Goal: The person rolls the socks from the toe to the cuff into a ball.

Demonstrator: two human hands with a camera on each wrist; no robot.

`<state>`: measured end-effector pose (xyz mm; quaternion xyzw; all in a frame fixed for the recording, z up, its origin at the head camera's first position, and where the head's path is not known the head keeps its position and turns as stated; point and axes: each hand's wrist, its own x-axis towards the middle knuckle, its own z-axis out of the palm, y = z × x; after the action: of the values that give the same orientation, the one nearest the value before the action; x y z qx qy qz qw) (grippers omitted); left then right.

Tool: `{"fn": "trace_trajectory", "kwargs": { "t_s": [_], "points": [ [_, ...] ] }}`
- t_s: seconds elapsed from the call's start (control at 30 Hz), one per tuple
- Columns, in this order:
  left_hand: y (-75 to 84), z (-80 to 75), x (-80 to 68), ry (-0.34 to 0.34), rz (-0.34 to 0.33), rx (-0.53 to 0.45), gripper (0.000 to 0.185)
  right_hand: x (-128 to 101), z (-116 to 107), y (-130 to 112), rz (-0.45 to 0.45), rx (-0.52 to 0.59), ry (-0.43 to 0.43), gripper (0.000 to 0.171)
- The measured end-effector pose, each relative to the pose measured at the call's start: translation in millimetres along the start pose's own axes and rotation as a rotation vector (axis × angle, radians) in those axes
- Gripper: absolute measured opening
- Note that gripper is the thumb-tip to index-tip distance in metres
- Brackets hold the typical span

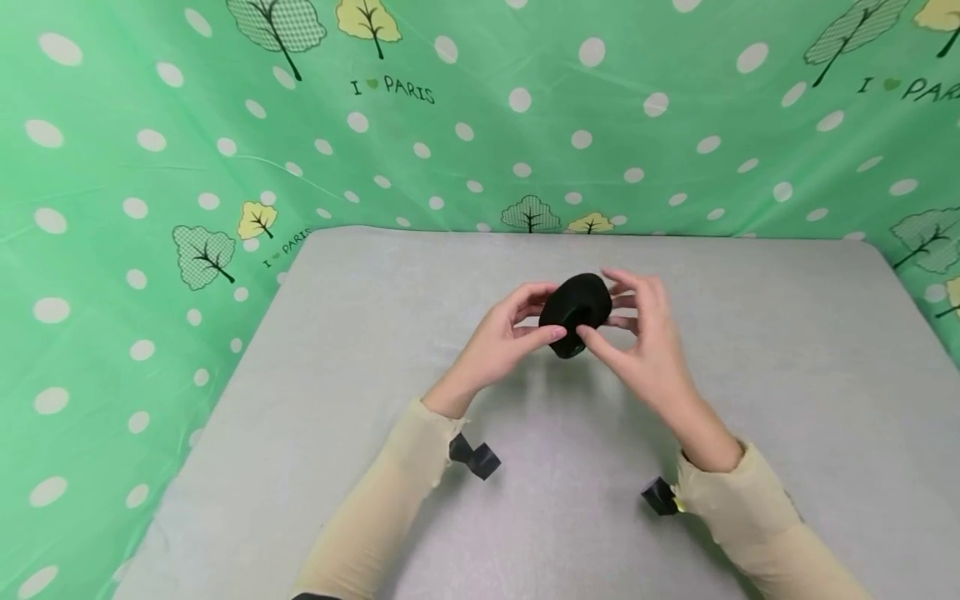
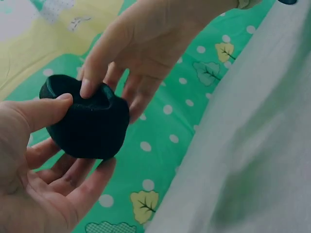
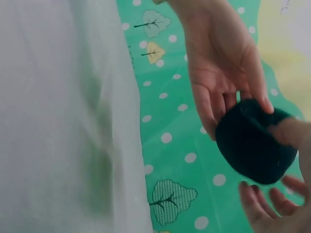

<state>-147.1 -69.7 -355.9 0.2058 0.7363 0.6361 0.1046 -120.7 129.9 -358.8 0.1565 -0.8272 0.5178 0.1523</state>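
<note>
A rounded black fabric bundle [image 1: 576, 298], which looks like socks rolled into a ball, is held up above the table with a folded opening toward the thumbs. My left hand [image 1: 497, 340] grips its left side, thumb on the rim and fingers behind and under it. In the left wrist view the bundle [image 2: 90, 127] rests on those fingertips. My right hand [image 1: 651, 348] has its thumb at the opening. Its other fingers are spread beside the bundle [image 3: 252, 148], slightly apart from it in the right wrist view, where the thumb tip is partly lost in the fold.
A grey-covered table [image 1: 300, 417] lies beneath both hands. Green dotted cloth [image 1: 480, 133] printed with trees hangs at the back and sides. Small black pieces [image 1: 480, 461] stick out at the wrists, by the beige sleeves [image 1: 382, 500].
</note>
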Motion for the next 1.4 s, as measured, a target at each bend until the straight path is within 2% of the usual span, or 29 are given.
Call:
{"fn": "trace_trajectory", "kwargs": {
  "t_s": [0.13, 0.23, 0.4, 0.67, 0.77, 0.87, 0.97, 1.03, 1.2, 1.3, 1.4],
  "points": [
    [1.3, 1.1, 0.5, 0.007, 0.006, -0.019, 0.052, -1.9, 2.5, -2.0, -0.062, -0.073, 0.105, 0.024],
    [0.8, 1.2, 0.3, 0.003, 0.013, -0.045, 0.053, -2.1, 3.2, -2.1, -0.088, -0.099, 0.112, 0.011],
    [-1.4, 1.4, 0.4, 0.053, 0.01, -0.04, 0.055, -2.5, 1.9, -0.5, -0.126, -0.065, 0.061, 0.011],
    [-5.3, 3.9, 2.3, 0.291, 0.01, 0.004, 0.043, -3.4, -2.7, 4.3, -0.239, -0.035, -0.024, 0.017],
    [-6.0, 5.1, 3.0, 0.343, 0.022, 0.035, 0.041, -4.9, -4.1, 5.3, -0.252, -0.016, -0.061, 0.018],
    [-4.7, 6.9, 3.5, 0.314, 0.014, 0.037, 0.044, -6.0, -4.0, 6.5, -0.184, 0.008, -0.081, 0.014],
    [-2.7, 8.4, 2.8, 0.21, -0.006, 0.033, 0.049, -6.0, -3.1, 8.4, -0.065, 0.083, -0.083, 0.006],
    [-1.5, 8.7, 1.5, 0.138, -0.005, 0.038, 0.052, -5.4, -2.9, 9.4, 0.003, 0.17, -0.065, 0.008],
    [-1.4, 8.1, -1.6, 0.047, 0.048, 0.078, 0.057, -3.1, -4.0, 9.6, 0.054, 0.296, -0.03, 0.009],
    [-2.5, 9.4, -2.3, 0.032, 0.063, 0.057, 0.056, -2.9, -3.3, 10.1, 0.074, 0.28, -0.054, 0.006],
    [-2.2, 10.7, -2.1, 0.05, 0.058, 0.038, 0.05, -4.7, -3.0, 11.9, 0.094, 0.158, -0.111, 0.006]
  ]
}}
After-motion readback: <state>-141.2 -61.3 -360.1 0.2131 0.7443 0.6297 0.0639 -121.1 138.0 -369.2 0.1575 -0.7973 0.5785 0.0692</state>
